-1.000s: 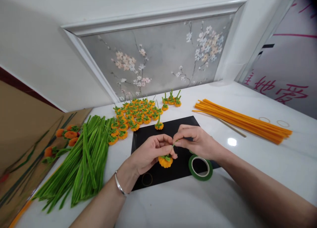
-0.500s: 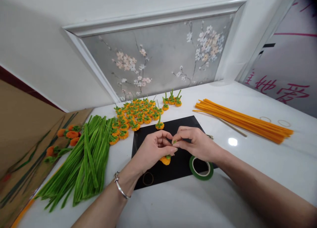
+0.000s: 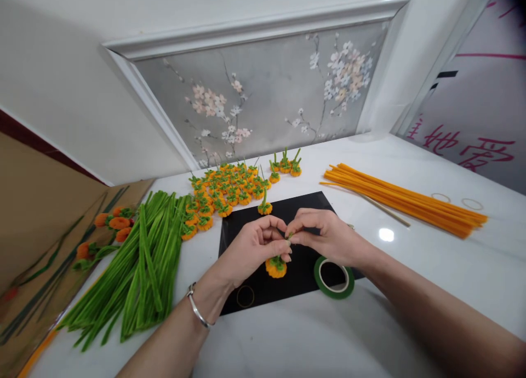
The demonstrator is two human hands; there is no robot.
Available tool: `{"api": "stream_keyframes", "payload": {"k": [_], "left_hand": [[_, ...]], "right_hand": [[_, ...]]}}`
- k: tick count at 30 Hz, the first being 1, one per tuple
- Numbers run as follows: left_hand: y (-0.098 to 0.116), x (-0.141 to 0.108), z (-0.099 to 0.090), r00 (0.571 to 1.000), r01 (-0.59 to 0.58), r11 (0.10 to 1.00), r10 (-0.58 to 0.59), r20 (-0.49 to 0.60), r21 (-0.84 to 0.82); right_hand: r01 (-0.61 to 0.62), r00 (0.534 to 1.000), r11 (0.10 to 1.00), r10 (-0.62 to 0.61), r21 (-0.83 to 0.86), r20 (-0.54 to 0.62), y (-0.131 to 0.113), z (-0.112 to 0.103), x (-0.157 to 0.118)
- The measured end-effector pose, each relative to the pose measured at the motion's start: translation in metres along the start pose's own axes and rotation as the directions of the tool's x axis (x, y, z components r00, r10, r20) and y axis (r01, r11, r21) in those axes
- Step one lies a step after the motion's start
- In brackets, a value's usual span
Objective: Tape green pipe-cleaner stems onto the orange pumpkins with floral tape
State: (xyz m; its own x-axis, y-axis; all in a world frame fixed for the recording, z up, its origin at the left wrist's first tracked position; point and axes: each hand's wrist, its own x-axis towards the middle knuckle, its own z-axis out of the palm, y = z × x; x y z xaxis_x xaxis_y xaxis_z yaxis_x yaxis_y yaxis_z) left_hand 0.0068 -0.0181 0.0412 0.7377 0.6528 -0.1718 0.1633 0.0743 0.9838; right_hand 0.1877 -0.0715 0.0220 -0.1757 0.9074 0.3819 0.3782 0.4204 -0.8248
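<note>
Over the black mat (image 3: 246, 290), my left hand (image 3: 257, 246) pinches the green stem of a small orange pumpkin-like piece (image 3: 276, 267), which hangs below the fingers. My right hand (image 3: 318, 235) has its thumb and fingertips closed on the upper end of the same green stem, touching the left fingertips. A roll of green tape (image 3: 350, 285) lies under the right wrist at the mat's right edge. One finished-looking orange piece with an upright green stem (image 3: 265, 207) stands at the mat's back edge.
Green fuzzy stems (image 3: 143, 268) lie at left, beside orange flowers (image 3: 119, 223) on brown paper (image 3: 53, 257). Many orange pieces (image 3: 232, 194) cluster behind the mat. Orange fuzzy stems (image 3: 402, 200) and a thin stick (image 3: 386, 211) lie at right, on the white table (image 3: 411, 268).
The held orange piece now shows more fully below my left fingers, with its green top visible. Both hands have shifted only slightly.
</note>
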Motion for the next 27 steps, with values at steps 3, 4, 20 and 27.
{"api": "stream_keyframes", "payload": {"k": [3,4,20,27], "left_hand": [[-0.0004,0.0004,0.0002,1.000,0.001,1.000,-0.001,0.013,-0.029],[-0.0005,0.0005,0.0002,1.000,0.000,0.999,0.000,0.021,-0.037],[0.0030,0.0006,0.0079,0.984,-0.074,0.975,0.106,-0.142,0.211],[0.0031,0.0003,0.0060,0.987,-0.065,0.969,0.097,-0.126,0.236]], "right_hand": [[0.011,1.000,1.000,-0.011,0.004,-0.010,0.0013,0.0004,-0.0001],[0.017,1.000,1.000,-0.017,0.005,-0.013,0.0019,0.0005,-0.0003],[0.032,0.999,0.998,-0.034,-0.052,-0.042,-0.0001,-0.0008,-0.0009],[0.037,0.999,0.996,-0.039,-0.082,-0.013,-0.0001,-0.0005,-0.0017]]}}
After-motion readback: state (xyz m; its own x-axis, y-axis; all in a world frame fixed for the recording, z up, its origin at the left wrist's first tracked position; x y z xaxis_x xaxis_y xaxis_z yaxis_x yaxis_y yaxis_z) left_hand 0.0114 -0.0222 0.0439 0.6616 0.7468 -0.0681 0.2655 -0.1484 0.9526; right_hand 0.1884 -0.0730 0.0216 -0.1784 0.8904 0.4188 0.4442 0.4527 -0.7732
